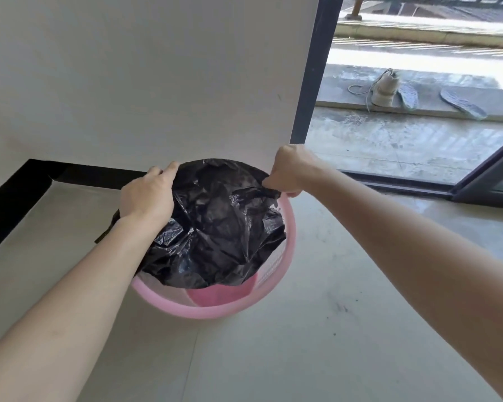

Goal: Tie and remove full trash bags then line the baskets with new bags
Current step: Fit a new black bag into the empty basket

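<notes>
A pink plastic basket (pixel 215 310) stands on the pale floor against a white wall. A crumpled black trash bag (pixel 221 224) lies over most of its mouth, and a patch of the pink bottom shows at the near side. My left hand (pixel 147 195) grips the bag's left edge, fingers curled over it at the basket's far left rim. My right hand (pixel 291 171) pinches the bag's right edge at the far right rim. A corner of the bag hangs outside the basket under my left wrist.
The white wall (pixel 157 82) with a black skirting board (pixel 18 195) runs behind and to the left. A dark door frame (pixel 311 82) opens on the right to a wet outdoor ledge with a shoe (pixel 385 88) and two insoles (pixel 462 104).
</notes>
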